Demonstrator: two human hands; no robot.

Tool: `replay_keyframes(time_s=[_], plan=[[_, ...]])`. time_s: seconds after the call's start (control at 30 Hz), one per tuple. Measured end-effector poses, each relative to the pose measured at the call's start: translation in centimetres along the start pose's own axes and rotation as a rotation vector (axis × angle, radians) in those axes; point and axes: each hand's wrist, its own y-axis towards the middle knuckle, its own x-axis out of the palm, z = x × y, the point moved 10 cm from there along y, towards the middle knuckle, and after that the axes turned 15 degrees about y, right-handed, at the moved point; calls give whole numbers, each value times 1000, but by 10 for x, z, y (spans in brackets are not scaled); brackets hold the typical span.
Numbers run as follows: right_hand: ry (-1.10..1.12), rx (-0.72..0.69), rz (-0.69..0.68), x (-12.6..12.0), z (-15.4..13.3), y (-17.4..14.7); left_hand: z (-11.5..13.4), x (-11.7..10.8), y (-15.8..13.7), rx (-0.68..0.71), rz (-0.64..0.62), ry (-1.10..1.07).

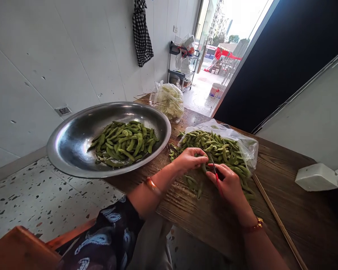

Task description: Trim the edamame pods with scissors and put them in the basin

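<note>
My right hand is closed around a pair of scissors with red handles, their blades pointing up and away from me. Just left of the blades, my left hand pinches a green soybean pod. Behind both hands a heap of pods spills from a clear plastic bag onto the wooden table. A few loose pods lie on the wood below my hands. Left of me, a wide steel basin holds a pile of pods.
A bag of pale cauliflower-like pieces stands at the table's far end beside thin sticks. Along the right side of the table lie long thin wooden sticks and a white plastic container. A wheeled cart is near the doorway.
</note>
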Motion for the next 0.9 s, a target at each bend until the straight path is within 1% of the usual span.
replay_keyframes(time_s=[0.07, 0.13, 0.2, 0.27, 0.37, 0.47, 0.53, 0.63, 0.9], plan=[[-8, 7, 42, -4, 0, 0, -1, -12, 2, -2, 90, -134], [-9, 6, 51, -6, 0, 0, -1, -21, 3, 3, 161, -250], [-5, -4, 44, -5, -1, 0, -1, -25, 3, -4, 192, -328], [-6, -19, 32, -2, -1, 0, -2, -23, 3, -13, 190, -361], [-14, -39, 27, 1, -1, 0, -5, -12, 2, -31, 136, -348], [-24, -46, 48, 1, -2, 0, -7, 0, 1, -30, 70, -272], [-28, -40, 65, 0, -3, 0, -9, 5, 0, -28, 48, -223], [-21, -29, 70, 0, -4, 0, -10, 8, -1, -28, 46, -199], [-35, -43, 54, 5, 3, -1, -10, 6, -2, -38, 63, -163]])
